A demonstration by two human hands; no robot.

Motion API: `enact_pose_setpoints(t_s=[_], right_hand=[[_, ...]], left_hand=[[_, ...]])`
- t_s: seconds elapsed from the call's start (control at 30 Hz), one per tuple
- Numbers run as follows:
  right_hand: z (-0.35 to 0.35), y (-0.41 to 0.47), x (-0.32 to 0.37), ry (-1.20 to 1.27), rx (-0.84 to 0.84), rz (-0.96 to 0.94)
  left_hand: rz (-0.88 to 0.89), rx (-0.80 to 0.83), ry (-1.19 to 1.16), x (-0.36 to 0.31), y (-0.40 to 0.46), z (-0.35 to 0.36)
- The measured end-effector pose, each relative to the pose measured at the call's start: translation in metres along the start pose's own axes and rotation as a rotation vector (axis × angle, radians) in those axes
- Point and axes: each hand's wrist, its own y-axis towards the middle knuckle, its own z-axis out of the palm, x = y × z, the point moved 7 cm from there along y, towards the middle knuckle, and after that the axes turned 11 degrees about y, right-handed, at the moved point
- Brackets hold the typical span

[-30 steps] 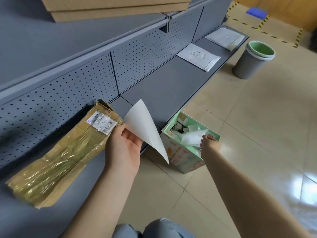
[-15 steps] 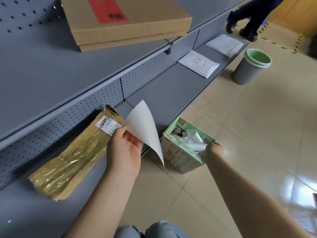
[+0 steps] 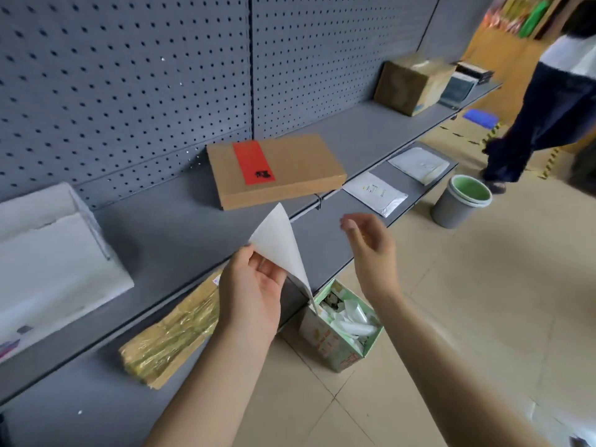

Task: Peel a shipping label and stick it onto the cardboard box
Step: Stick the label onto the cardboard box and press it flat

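Observation:
My left hand (image 3: 254,295) pinches a white shipping label (image 3: 280,250) by one edge; the sheet curls upward with its blank side toward me. My right hand (image 3: 371,246) hovers to the right of the label, fingers spread, holding nothing. A flat cardboard box (image 3: 290,175) with a red sticker lies on the upper grey shelf just beyond the label. A tape-wrapped brown parcel (image 3: 171,337) lies on the lower shelf under my left forearm.
A green carton of white backing scraps (image 3: 345,343) stands on the floor below my hands. A grey bin (image 3: 458,204) is farther right. White mailers (image 3: 374,193) lie on the lower shelf, a white package (image 3: 48,253) at left. A person (image 3: 548,101) walks at right.
My right hand rose from the scrap carton, leaving the backing paper there, and now hovers open beside the label. My view tilted up, bringing the upper shelf and flat box into sight.

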Motion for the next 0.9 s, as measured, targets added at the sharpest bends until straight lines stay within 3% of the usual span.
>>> enact_pose_setpoints(t_s=[0.13, 0.27, 0.63, 0.73, 0.9], right_hand=[[0.052, -0.03, 0.117, -0.15, 0.458, -0.207], [0.081, -0.041, 0.188, -0.378, 0.652, -0.436], [0.078, -0.038, 0.28, -0.256, 0.545, -0.562], [0.074, -0.034, 0.296, -0.19, 0.525, -0.492], [0.08, -0.035, 0.324, 0.007, 0.542, -0.324]], left_hand=[[0.081, -0.014, 0.045, -0.057, -0.044, 0.036], [0.158, 0.001, 0.056, -0.101, -0.08, 0.067], [0.224, -0.02, -0.021, -0.163, -0.153, 0.107], [0.231, -0.035, 0.025, -0.173, -0.164, 0.107], [0.42, -0.188, 0.23, -0.201, -0.181, 0.101]])
